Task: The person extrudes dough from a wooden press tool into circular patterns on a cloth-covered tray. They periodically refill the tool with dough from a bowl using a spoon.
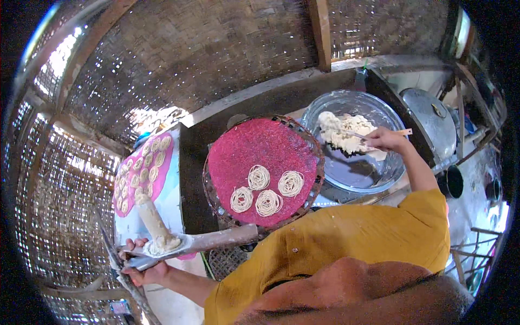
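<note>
My left hand (142,265) grips a wooden dough press near its metal barrel (145,260). Pale dough clings around the press's opening. A dough-coated plunger (154,221) sticks up from it, and a wooden arm (222,238) extends to the right. Over a wide clear basin (352,187), my right hand (385,140) is closed around a spatula (405,131); its head is hidden in a lump of whitish dough (346,130). Between the hands, several coiled dough rounds (268,202) lie on the near part of a pink cloth (254,146) on a round woven tray (207,187).
At the left, another pink sheet (123,168) carries many dough coils. A large metal lid (430,122) leans beyond the basin. Dark pots (450,181) stand at the far right. Woven bamboo walls (227,54) enclose the workspace, with a wooden post (319,32) at the back.
</note>
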`<state>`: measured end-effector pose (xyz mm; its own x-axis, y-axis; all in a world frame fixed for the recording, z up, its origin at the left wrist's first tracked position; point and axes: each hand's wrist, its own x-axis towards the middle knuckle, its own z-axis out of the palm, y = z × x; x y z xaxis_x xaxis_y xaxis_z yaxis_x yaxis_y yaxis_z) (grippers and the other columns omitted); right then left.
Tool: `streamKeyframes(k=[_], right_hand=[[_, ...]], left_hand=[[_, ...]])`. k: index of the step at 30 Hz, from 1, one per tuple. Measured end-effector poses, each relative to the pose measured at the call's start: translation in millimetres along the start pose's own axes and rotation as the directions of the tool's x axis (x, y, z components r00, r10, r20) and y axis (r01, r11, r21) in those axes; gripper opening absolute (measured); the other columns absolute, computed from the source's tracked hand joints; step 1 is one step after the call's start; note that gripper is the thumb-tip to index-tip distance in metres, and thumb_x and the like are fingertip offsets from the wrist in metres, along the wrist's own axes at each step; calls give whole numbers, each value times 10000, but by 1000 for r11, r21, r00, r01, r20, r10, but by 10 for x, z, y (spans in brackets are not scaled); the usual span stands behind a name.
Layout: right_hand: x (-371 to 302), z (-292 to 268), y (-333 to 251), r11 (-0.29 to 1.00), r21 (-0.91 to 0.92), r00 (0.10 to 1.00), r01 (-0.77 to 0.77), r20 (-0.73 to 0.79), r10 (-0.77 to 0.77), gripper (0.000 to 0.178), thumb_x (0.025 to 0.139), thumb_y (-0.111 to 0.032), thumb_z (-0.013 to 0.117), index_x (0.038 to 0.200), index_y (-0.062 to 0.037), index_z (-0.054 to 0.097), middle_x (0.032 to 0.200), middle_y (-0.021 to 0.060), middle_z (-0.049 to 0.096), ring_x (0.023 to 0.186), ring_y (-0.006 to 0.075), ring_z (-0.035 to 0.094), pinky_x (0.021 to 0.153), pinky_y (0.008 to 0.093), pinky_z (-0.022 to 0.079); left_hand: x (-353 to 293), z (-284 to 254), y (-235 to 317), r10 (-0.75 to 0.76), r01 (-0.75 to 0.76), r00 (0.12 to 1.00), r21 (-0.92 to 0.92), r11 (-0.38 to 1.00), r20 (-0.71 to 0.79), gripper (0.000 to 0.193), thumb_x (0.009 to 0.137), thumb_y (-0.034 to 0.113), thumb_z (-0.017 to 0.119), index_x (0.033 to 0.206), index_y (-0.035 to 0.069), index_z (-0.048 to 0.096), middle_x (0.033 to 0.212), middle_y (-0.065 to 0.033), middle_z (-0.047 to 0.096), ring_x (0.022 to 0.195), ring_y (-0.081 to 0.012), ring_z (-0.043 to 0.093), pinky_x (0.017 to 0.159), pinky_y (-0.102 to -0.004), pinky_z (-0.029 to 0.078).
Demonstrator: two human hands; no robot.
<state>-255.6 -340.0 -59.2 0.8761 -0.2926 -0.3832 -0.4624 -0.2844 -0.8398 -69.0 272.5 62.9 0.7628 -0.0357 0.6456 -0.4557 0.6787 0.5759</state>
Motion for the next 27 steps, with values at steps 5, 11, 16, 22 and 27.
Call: streamKeyframes(k=[5,11,16,22,27], right_hand=[[-379,180,-814,971,90,942,223,235,-238,407,754,-333,564,1039,-42,562,583,-30,426,491,58,357,430,212,296],[-128,660,-1491,862,198,657,467,574,-489,491,796,-433,488,1034,-8,555,615,6,479,539,90,408,471,228,346],[-110,1006,-2162,800,77,541,595,697,-470,375,802,-319,517,1018,-16,564,622,32,519,585,79,476,507,242,390],[-609,1131,-3072,-21,-524,328,851,563,-758,307,691,-241,581,962,-96,595,664,89,546,629,236,540,556,338,404],[-964,1744,-3206,-466,-726,42,506,560,-827,264,659,-211,551,905,-118,565,679,22,491,677,190,535,536,320,389]], left_hand=[[5,171,11,133,-123,991,550,826,23,364,664,261,635,944,55,525,936,-156,491,760,-289,514,746,-447,423],[156,1087,-402,-321,-353,808,842,407,494,414,631,280,652,967,64,543,957,-136,522,822,-273,532,763,-385,422],[81,1113,-440,-538,-361,706,887,287,461,456,604,295,666,987,72,559,975,-120,549,873,-259,547,777,-333,420],[-16,933,-512,-467,-391,768,898,202,439,410,608,316,623,957,106,578,906,-169,532,826,-322,515,722,-369,434],[-10,940,-569,-472,-379,814,925,10,338,484,623,342,652,1031,102,550,1010,-113,542,883,-257,546,784,-316,424]])
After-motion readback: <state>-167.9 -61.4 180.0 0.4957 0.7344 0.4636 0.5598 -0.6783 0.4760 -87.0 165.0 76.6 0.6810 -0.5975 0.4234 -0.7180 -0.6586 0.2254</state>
